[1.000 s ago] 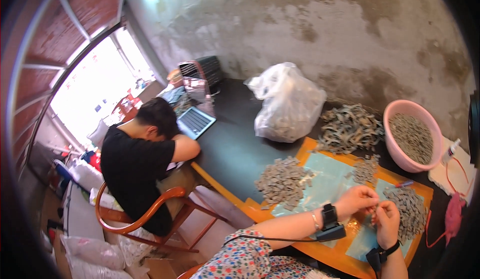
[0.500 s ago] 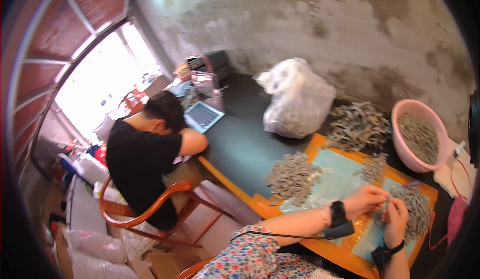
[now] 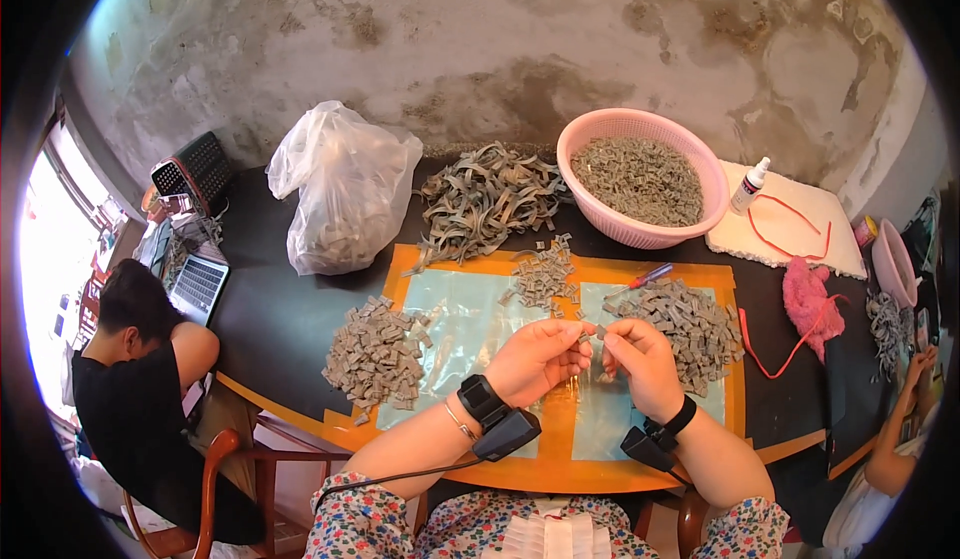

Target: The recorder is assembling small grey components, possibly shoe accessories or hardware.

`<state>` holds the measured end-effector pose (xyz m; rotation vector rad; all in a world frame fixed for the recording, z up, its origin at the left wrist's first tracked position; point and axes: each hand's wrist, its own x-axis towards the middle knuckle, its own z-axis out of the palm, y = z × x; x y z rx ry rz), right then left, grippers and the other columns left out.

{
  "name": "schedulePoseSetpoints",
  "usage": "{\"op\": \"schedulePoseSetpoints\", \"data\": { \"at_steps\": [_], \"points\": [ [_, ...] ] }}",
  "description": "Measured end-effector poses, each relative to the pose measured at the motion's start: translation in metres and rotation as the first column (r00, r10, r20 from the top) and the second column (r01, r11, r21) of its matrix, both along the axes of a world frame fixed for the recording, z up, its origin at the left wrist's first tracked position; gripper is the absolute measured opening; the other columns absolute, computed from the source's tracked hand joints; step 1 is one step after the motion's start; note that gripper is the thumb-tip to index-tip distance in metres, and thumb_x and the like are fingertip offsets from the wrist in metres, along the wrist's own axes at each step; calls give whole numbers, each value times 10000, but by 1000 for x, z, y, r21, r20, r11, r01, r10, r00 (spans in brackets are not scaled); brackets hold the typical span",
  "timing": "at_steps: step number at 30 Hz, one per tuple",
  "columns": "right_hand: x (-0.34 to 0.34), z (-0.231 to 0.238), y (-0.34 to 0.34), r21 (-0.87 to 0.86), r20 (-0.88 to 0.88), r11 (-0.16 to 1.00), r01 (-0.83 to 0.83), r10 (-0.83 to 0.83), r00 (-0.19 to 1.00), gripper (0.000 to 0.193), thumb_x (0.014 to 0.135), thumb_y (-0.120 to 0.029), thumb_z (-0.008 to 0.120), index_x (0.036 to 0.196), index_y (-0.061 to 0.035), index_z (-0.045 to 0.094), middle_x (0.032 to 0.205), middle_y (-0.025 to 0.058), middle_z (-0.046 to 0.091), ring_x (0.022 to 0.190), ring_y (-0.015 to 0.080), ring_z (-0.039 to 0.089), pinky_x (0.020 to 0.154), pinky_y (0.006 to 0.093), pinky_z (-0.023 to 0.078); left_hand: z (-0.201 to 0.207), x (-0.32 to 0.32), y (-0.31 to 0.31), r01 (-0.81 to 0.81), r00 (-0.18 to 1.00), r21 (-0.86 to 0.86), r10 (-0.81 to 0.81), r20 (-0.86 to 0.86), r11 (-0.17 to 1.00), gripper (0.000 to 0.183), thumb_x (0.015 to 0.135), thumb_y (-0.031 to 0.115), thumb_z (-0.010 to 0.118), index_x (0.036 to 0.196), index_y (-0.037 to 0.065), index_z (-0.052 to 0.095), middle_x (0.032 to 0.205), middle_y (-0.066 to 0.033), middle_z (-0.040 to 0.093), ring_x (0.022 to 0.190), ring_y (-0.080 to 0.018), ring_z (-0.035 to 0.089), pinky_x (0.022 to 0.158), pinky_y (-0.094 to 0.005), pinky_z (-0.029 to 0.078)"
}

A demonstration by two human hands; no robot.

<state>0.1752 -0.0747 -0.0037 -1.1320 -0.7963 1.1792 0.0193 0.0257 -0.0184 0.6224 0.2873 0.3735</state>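
Note:
My left hand point(image 3: 540, 361) and my right hand point(image 3: 645, 367) meet above the mat, thumbs and fingers pinched closed around what looks like a small grey piece point(image 3: 600, 333); the fingers partly hide it. Beneath them lies an orange-edged mat point(image 3: 555, 447) with light-blue sheets point(image 3: 455, 304). A heap of small grey pieces point(image 3: 376, 355) is left of my left hand, and another heap point(image 3: 690, 331) lies just beyond my right hand. Farther up the mat is a smaller scatter of pieces point(image 3: 545, 277), with a thin blue-and-red tool point(image 3: 650, 277) to its right.
Along the wall stand a white plastic bag point(image 3: 345, 194), tangled grey strips point(image 3: 490, 199) and a pink basket point(image 3: 640, 234) of pieces. On a white board point(image 3: 800, 229) is a small bottle point(image 3: 749, 187). A pink cloth point(image 3: 808, 304) lies right. Someone leans by a laptop point(image 3: 198, 287); another person's arm point(image 3: 895, 439) shows far right.
The view has swung right and levelled, so the table now sits centrally and its right end shows. My hands stay pinched close together over the mat.

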Motion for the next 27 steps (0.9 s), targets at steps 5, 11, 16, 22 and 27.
{"op": "schedulePoseSetpoints", "data": {
  "at_steps": [5, 11, 16, 22, 27],
  "points": [
    [-1, 1, -1, 1, -4, 1000, -17, 17, 1000, 149, 887, -168, 556, 928, -25, 557, 718, 9, 565, 627, 64, 511, 579, 199, 420, 3, -2, -1, -21, 1000, 15, 21, -11, 1000, 250, 932, 204, 493, 1069, 5, 557, 840, -37, 598, 770, -124, 568, 720, -242, 462],
    [-2, 2, -2, -5, -14, 999, -37, 37, 999, 143, 882, -161, 564, 922, -24, 561, 719, 4, 563, 624, 61, 506, 574, 198, 415, 8, -3, -1, -23, 999, -26, 22, -38, 999, 207, 920, 178, 508, 1011, 5, 578, 799, -40, 581, 735, -139, 538, 728, -261, 458],
    [-3, 1, -1, 2, 22, 998, -67, 67, 998, 131, 880, -143, 568, 923, -19, 565, 719, 7, 563, 616, 58, 500, 570, 199, 412, 8, -4, 0, -38, 996, -12, 37, -75, 999, 202, 913, 168, 520, 996, -7, 579, 753, -32, 575, 713, -124, 526, 700, -253, 447],
    [-6, 4, -2, 12, 10, 998, -59, 58, 998, 141, 878, -136, 582, 943, -14, 555, 711, 22, 579, 606, 61, 523, 556, 190, 425, 5, -5, 0, -58, 991, 68, 66, -121, 996, 146, 906, 156, 534, 898, 19, 583, 729, -22, 574, 657, -105, 523, 660, -241, 442],
    [-9, 3, -3, -24, -22, 995, -93, 92, 996, 148, 881, -129, 578, 953, -5, 541, 724, 41, 599, 606, 70, 552, 553, 187, 451, 7, -4, -3, -73, 978, 109, 93, -187, 991, 111, 888, 139, 565, 824, 50, 574, 712, -11, 573, 627, -91, 531, 602, -211, 436]
  ]
}}
